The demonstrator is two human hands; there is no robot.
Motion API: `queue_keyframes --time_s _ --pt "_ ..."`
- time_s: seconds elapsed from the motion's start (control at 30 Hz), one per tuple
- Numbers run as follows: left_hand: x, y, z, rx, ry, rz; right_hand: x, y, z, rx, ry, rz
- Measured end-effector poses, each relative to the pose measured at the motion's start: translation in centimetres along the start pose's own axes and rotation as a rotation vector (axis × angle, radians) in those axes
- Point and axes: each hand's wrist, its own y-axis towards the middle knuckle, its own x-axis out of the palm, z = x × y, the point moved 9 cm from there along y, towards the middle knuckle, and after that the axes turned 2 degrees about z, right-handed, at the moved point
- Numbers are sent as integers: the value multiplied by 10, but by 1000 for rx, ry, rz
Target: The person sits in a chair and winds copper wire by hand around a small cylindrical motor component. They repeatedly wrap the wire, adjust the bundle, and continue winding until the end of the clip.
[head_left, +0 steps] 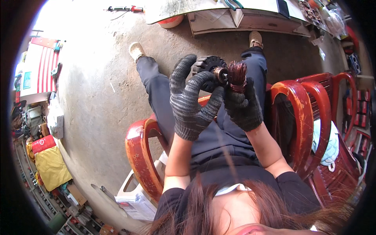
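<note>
My left hand (192, 100), in a grey striped glove, has its fingers curled at a black toothed wheel (211, 62), with a metal cylinder (219, 73) at its centre. My right hand (244, 105), in a darker glove, grips a bundle of reddish copper wire (237, 76) just to the right of the wheel, at the end of the same piece as far as I can tell. The underside of the piece is hidden by my fingers.
I sit on a red wooden chair (137, 137), with more chairs (340, 102) at my right. A white workbench (213, 19) with pliers (233, 4) stands ahead, a red-rimmed bucket (170, 22) under it. Shelves of goods (47, 160) line the left.
</note>
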Motion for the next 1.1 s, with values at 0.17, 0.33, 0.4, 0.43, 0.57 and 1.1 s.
queue_keyframes --time_s 0.17,0.33,0.4,0.43,0.57,1.1 --pt "-2 -8 -1 -20 37 80 12 6 8 64 100 -135" --pt "-1 -11 -2 -21 66 91 15 7 6 52 25 -190" --pt "2 -18 -9 -76 39 100 14 7 5 24 -8 -172" --pt "1 -19 -8 -73 50 115 14 7 5 21 7 -177" --pt "1 -25 -9 -83 70 178 23 11 9 89 244 -229" --pt "6 -36 -53 -235 -794 232 31 9 17 189 425 -167"
